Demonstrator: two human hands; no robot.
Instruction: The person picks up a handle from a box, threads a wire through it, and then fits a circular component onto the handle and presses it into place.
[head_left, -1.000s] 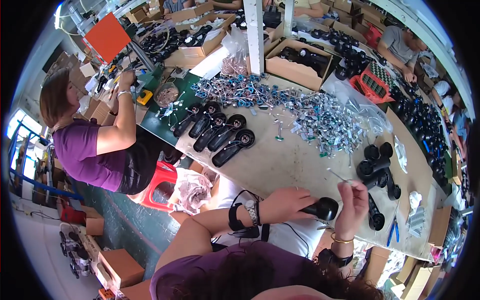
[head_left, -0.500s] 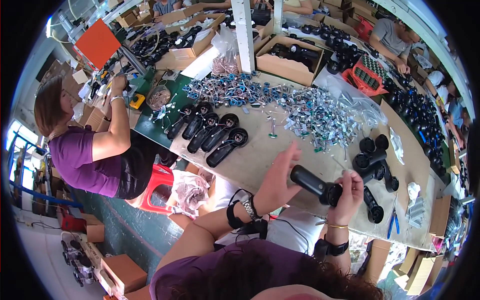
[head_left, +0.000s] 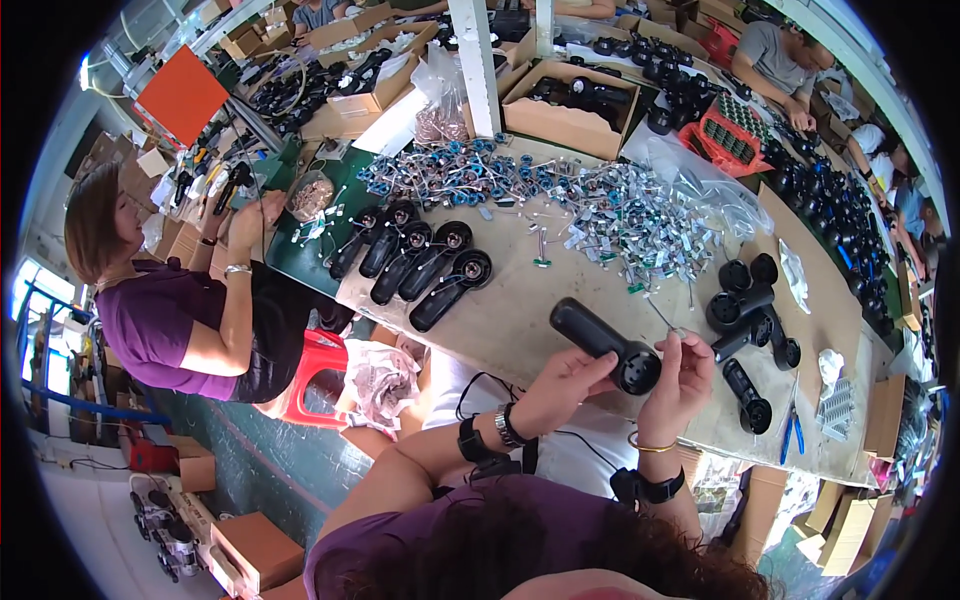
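My left hand (head_left: 562,392) is closed on a black plastic handle-shaped housing (head_left: 590,330), thumb on top beside its round end. The housing lies tilted above the near edge of the table, with its round, open-holed cup toward my right hand. Close to that cup, my right hand (head_left: 675,395) has thumb and fingertips pinched on a thin, pale wire-like piece (head_left: 662,314); its exact kind is too small to make out. Past my hands lies a heap of small circuit boards with wires (head_left: 640,225). Left of them, several black housings (head_left: 450,285) lie in a row with parts fitted in.
More black housings (head_left: 738,305) and blue-handled pliers (head_left: 792,432) lie at the right. Small wired motors (head_left: 440,172) spread at the back, before an open cardboard box (head_left: 565,135). A co-worker in purple (head_left: 165,310) sits at the left by a red stool (head_left: 318,375).
My left hand, spread and off the housing before, has closed on it. The housing has shifted left and up a little. The co-worker's hands have moved.
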